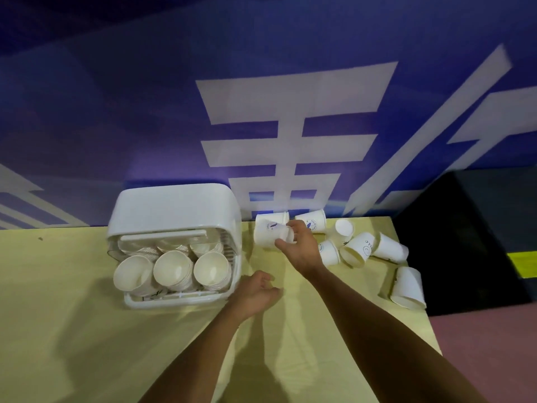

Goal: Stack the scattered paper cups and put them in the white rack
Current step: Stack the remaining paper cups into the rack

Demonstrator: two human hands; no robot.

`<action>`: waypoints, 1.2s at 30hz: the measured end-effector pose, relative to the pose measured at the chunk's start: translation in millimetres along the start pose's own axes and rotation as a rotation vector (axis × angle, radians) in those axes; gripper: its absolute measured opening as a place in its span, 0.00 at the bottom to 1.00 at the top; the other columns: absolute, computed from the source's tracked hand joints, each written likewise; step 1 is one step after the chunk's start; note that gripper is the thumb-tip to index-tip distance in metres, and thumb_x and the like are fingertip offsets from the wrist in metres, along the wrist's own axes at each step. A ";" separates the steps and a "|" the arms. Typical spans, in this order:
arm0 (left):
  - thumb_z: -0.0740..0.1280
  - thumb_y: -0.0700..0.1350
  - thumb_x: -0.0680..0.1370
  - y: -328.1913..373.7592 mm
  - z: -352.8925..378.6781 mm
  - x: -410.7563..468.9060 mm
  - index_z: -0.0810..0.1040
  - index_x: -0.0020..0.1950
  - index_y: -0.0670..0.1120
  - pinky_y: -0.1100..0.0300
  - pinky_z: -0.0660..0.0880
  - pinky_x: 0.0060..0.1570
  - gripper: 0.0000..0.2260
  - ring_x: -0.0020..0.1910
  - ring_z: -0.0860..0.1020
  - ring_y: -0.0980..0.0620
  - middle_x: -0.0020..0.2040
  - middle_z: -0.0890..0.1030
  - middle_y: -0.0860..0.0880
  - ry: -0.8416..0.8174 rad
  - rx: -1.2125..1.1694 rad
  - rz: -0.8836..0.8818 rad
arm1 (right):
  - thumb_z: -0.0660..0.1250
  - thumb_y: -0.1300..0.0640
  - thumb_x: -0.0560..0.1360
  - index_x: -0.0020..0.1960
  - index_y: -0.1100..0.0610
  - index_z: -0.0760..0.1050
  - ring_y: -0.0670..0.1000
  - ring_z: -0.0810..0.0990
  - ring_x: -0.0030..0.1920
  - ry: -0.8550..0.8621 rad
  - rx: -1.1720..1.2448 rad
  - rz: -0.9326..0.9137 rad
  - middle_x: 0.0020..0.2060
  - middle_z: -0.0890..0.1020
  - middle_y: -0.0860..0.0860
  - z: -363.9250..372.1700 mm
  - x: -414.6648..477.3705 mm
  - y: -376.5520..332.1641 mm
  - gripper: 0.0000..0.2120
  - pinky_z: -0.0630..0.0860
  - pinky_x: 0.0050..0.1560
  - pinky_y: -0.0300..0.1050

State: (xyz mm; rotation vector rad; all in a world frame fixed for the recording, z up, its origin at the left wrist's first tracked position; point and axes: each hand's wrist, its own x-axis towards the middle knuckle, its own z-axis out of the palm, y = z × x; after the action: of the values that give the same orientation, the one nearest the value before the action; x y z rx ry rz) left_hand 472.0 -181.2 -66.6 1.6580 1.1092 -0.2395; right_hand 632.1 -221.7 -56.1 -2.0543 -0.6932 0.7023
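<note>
The white rack [174,210] stands at the table's back left, with three stacks of paper cups [174,270] in its front row, mouths towards me, and more behind. My right hand [300,248] grips the rim of a white paper cup [268,235] lying on its side to the right of the rack. Another cup [271,218] lies just behind it. Several more cups [356,248] lie scattered to the right, one [408,287] near the table's right edge. My left hand [258,293] hovers with fingers loosely curled and nothing in it, beside the rack's front right corner.
The table carries a pale yellow cloth [87,330]. A blue wall with large white characters [290,135] rises right behind it. The table's right edge [418,301] drops to a dark floor with a yellow stripe [523,264].
</note>
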 end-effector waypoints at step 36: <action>0.73 0.53 0.70 65.9 100.8 50.3 0.74 0.62 0.43 0.51 0.73 0.59 0.25 0.60 0.74 0.43 0.59 0.76 0.43 0.179 0.211 0.066 | 0.72 0.50 0.65 0.66 0.48 0.69 0.47 0.81 0.52 -0.061 0.310 0.284 0.54 0.81 0.49 -103.3 -81.4 87.1 0.30 0.75 0.47 0.41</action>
State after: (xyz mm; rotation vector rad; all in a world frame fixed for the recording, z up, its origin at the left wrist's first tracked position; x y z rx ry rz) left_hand 585.7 -238.1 -96.5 1.9304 1.1928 -0.1721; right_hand 666.1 -375.7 -59.6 -1.8644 -0.3016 0.9729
